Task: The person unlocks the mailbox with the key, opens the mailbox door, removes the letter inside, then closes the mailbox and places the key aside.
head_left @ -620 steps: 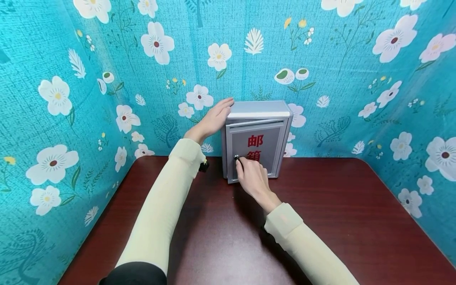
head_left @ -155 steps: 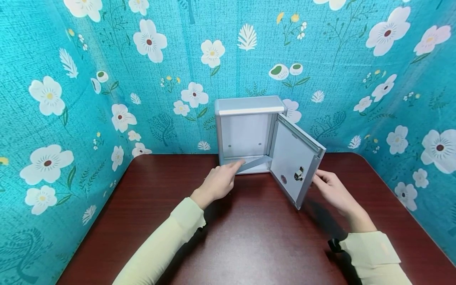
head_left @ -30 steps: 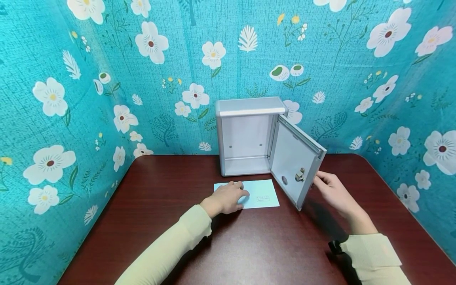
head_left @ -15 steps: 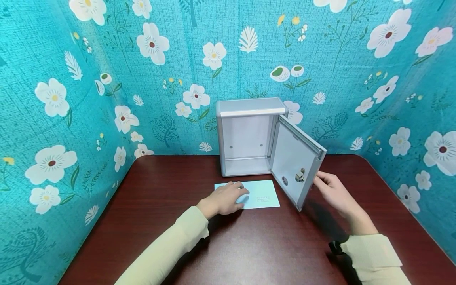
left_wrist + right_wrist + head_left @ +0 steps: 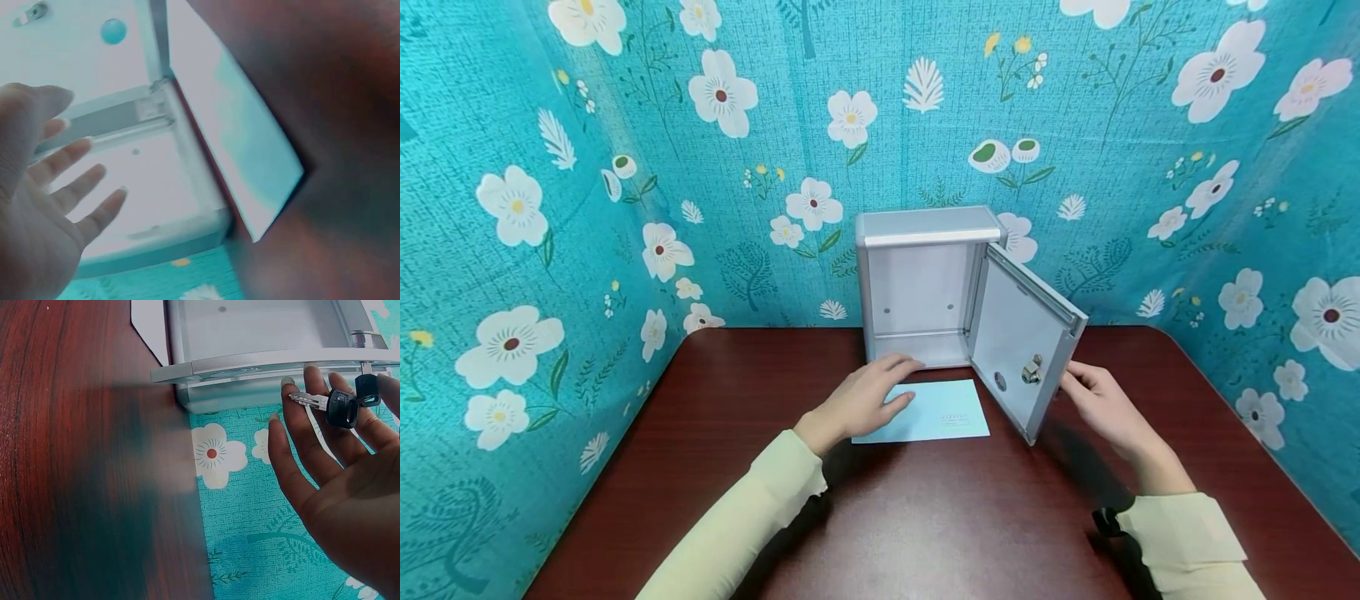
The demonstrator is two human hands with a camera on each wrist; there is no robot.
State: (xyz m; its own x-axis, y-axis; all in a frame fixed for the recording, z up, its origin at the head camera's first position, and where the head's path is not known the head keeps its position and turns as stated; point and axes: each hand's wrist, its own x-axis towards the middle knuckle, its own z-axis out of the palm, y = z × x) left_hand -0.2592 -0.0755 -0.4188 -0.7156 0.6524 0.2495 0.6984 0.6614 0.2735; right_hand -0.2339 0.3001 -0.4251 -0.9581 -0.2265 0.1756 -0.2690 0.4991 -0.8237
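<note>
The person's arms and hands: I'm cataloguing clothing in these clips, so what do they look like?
The left sleeve and right sleeve are long, plain and pale cream, with wide cuffs. The left hand and right hand are bare, with no gloves or rings visible. A small black piece shows beside the right cuff.

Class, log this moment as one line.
left hand: open, by envelope | right hand: at keys | envelope: on table | box: door open

left hand (image 5: 40, 219): fingers apart, before open box (image 5: 159, 187) | envelope (image 5: 234, 125): on table (image 5: 350, 187), beside box
</note>
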